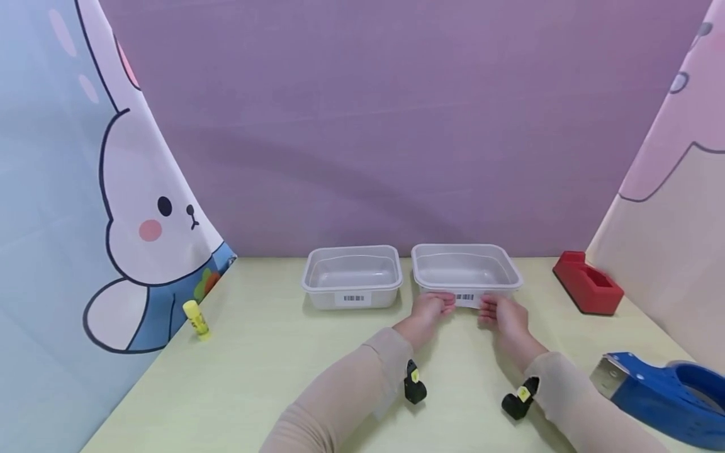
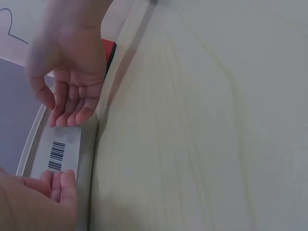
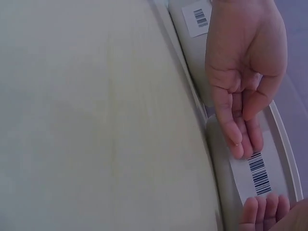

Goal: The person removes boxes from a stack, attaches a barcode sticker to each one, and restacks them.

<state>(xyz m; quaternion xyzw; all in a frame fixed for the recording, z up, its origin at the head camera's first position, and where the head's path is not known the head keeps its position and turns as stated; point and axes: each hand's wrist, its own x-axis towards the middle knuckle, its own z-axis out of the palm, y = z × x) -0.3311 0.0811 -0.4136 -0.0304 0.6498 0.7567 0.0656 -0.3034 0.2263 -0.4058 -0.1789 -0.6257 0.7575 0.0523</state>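
Observation:
A barcode label [image 1: 466, 299] lies against the front wall of the right-hand clear plastic container [image 1: 504, 286]. My left hand [image 1: 432, 309] touches the label's left end with its fingertips. At its right end are the fingertips of my right hand [image 1: 506, 314]. In the right wrist view, the left hand [image 3: 245, 72] has its fingers extended over the label [image 3: 260, 175], whose lower edge looks slightly lifted. Across the same label [image 2: 57, 154], the left wrist view shows the right hand [image 2: 72, 72] with fingers extended and thumb apart. The parts under the fingertips are hidden.
A second clear container [image 1: 325, 296] with a barcode label stands to the left. A yellow glue stick [image 1: 196, 319] is at the table's left edge. On the right are a red tape dispenser [image 1: 589, 284] and a blue tape dispenser [image 1: 657, 396]. A purple backdrop [image 1: 362, 126] rises behind.

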